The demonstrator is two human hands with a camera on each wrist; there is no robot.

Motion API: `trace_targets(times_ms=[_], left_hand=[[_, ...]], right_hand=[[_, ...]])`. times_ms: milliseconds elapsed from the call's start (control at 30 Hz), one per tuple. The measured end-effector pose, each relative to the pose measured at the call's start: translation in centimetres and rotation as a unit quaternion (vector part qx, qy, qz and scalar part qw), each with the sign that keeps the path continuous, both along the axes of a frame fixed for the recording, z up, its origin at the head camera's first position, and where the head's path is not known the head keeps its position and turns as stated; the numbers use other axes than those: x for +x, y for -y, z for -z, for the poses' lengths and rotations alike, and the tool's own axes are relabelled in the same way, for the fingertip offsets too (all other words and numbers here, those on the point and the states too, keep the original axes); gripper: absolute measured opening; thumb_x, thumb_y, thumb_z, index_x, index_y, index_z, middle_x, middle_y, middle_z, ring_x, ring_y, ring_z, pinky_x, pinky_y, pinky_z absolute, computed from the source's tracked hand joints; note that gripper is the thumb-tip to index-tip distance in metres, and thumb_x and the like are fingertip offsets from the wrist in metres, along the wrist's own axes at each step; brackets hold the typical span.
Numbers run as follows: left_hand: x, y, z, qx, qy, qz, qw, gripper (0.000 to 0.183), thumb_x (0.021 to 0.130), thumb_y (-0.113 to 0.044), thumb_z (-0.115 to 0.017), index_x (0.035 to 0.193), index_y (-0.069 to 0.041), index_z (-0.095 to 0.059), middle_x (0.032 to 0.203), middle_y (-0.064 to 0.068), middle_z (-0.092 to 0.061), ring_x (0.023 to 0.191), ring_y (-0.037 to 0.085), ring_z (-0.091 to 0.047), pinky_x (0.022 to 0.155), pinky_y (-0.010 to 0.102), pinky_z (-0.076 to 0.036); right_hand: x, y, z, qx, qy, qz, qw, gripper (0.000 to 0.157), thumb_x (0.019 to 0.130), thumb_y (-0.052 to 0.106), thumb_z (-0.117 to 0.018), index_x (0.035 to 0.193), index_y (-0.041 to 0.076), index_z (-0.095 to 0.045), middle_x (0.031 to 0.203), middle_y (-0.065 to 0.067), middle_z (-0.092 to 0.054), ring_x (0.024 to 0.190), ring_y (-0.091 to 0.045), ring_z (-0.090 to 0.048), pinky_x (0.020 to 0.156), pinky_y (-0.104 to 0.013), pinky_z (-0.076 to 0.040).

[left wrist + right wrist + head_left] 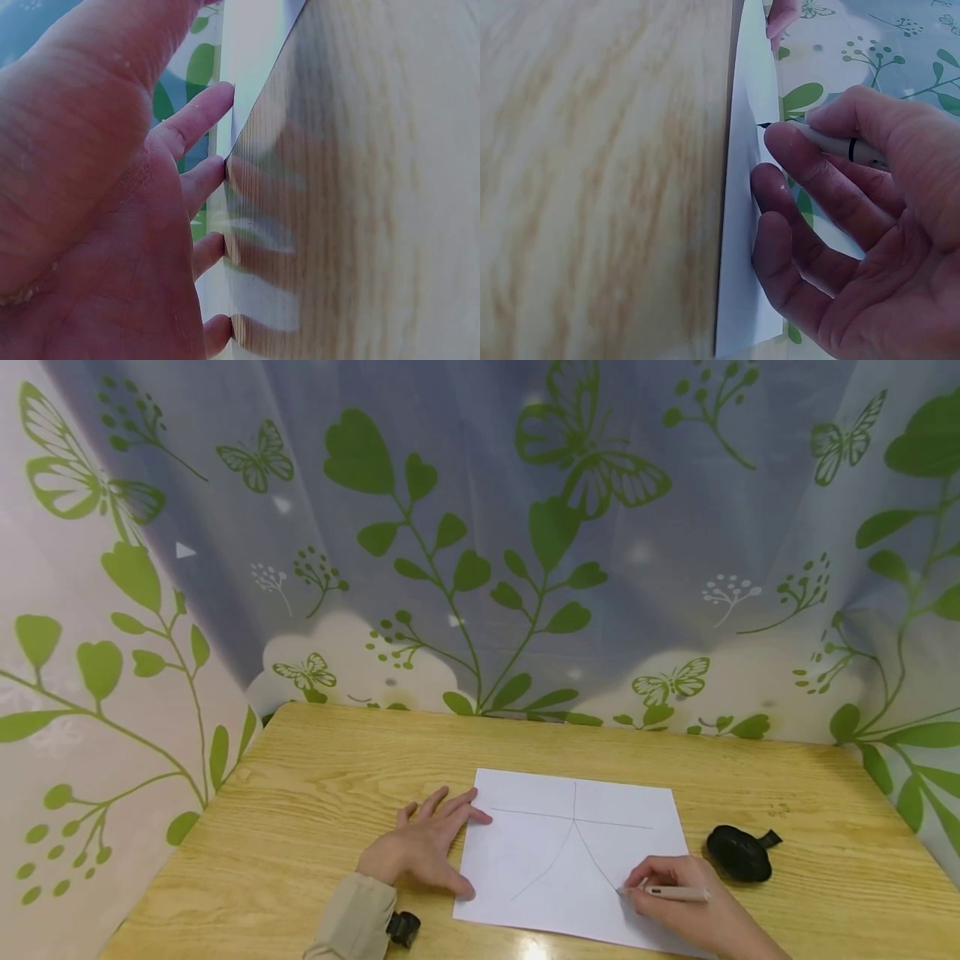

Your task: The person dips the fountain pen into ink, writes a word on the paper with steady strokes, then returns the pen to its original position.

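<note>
A white sheet of paper (525,860) lies on the wooden table, bearing a thin horizontal line, a short vertical line and two curves that spread downward from their crossing. My right hand (678,893) pinches a light-coloured pen (678,893), its dark tip touching the paper at the lower end of the right curve. In the right wrist view the pen (829,141) sits between thumb and forefinger, the other fingers loosely bent on the paper. My left hand (427,847) is spread at the paper's left edge, with some fingertips on the sheet and others on the wood.
To the right of the paper is a black rounded object (738,853) with a short tab. A black device (403,928) sits at the left wrist by the beige sleeve (352,918). A curtain (465,527) with green leaves and butterflies hangs behind the table (337,760).
</note>
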State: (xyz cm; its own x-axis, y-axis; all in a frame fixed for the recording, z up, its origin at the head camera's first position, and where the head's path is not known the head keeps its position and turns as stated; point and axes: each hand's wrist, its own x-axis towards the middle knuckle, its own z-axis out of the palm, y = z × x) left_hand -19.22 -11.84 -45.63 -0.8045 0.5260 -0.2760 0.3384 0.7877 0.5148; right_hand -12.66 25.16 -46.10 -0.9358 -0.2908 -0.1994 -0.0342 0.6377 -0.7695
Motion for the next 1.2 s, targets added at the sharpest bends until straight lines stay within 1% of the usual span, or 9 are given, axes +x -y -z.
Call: trace_targets(times_ms=[200,433,733,900,1100,1200], left_hand=[[0.0,0.0,0.0,0.001,0.002,0.001,1.0,0.085,0.072,-0.044,-0.091,0.144,-0.034,-0.046,0.174,-0.007,-0.013,0.16,0.039,-0.006,0.115,0.077,-0.01],[0.0,-0.1,-0.1,-0.001,0.001,0.0,1.0,0.085,0.072,-0.043,-0.091,0.143,-0.034,-0.046,0.174,-0.007,-0.013,0.16,0.039,-0.006,0.115,0.078,-0.01],[0.1,-0.1,-0.1,-0.008,-0.006,0.0,1.0,0.084,0.071,-0.045,-0.091,0.141,-0.036,-0.045,0.173,-0.006,-0.015,0.159,0.04,-0.008,0.114,0.079,-0.011],[0.0,-0.2,0.0,-0.014,-0.011,0.003,0.9998,0.085,0.071,-0.045,-0.091,0.141,-0.037,-0.044,0.173,-0.006,-0.016,0.159,0.04,-0.009,0.114,0.078,-0.012],[0.0,-0.2,-0.2,-0.017,-0.011,0.008,0.9998,0.086,0.071,-0.045,-0.091,0.142,-0.036,-0.043,0.173,-0.004,-0.015,0.159,0.041,-0.008,0.114,0.079,-0.012],[-0.1,-0.2,-0.2,-0.018,-0.01,0.01,0.9997,0.087,0.071,-0.045,-0.091,0.142,-0.036,-0.043,0.173,-0.005,-0.015,0.159,0.041,-0.007,0.114,0.079,-0.012]], right_hand=[[0.1,-0.4,0.2,0.011,0.004,-0.003,1.0,0.01,0.091,0.022,-0.072,0.095,0.013,-0.074,0.091,0.002,-0.071,0.074,-0.002,-0.051,0.064,-0.02,-0.042],[0.2,-0.7,0.3,-0.009,0.015,-0.014,1.0,0.011,0.093,0.019,-0.07,0.098,0.01,-0.073,0.087,-0.001,-0.068,0.069,-0.001,-0.047,0.06,-0.021,-0.039],[0.2,-1.1,0.1,-0.028,0.042,-0.037,0.998,0.015,0.096,0.023,-0.069,0.099,0.009,-0.073,0.089,-0.002,-0.07,0.068,-0.002,-0.05,0.061,-0.021,-0.04],[0.3,-1.3,0.1,-0.025,0.038,-0.041,0.998,0.015,0.095,0.024,-0.07,0.098,0.01,-0.073,0.087,-0.001,-0.07,0.068,-0.001,-0.049,0.06,-0.021,-0.04],[0.4,-1.5,0.1,-0.017,0.024,-0.046,0.999,0.013,0.096,0.022,-0.069,0.097,0.01,-0.073,0.097,-0.003,-0.073,0.076,0.002,-0.054,0.065,-0.019,-0.044],[0.4,-1.6,0.1,-0.019,0.023,-0.048,0.998,0.013,0.096,0.022,-0.07,0.097,0.01,-0.074,0.098,-0.003,-0.074,0.078,0.002,-0.056,0.067,-0.019,-0.046]])
